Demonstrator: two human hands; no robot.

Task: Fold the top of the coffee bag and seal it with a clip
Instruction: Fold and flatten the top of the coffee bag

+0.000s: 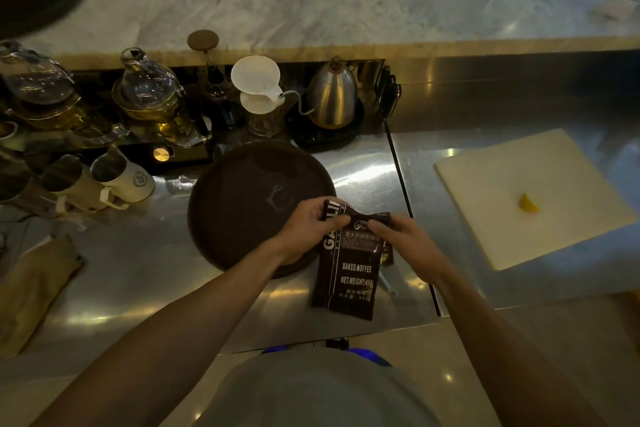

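A dark brown coffee bag (349,274) with white print stands on the steel counter near its front edge. Its top is bent over toward me. My left hand (308,222) pinches the left part of the folded top. My right hand (401,236) pinches the right part of the top. A small pale clip-like object (388,282) lies on the counter just right of the bag, partly hidden behind it; I cannot tell for sure what it is.
A round dark tray (242,204) lies left of the bag. A white cutting board (519,191) with a lemon wedge (528,207) sits to the right. Kettle (332,94), dripper (258,87), glass pots and mugs (121,177) line the back. A cloth (34,284) lies far left.
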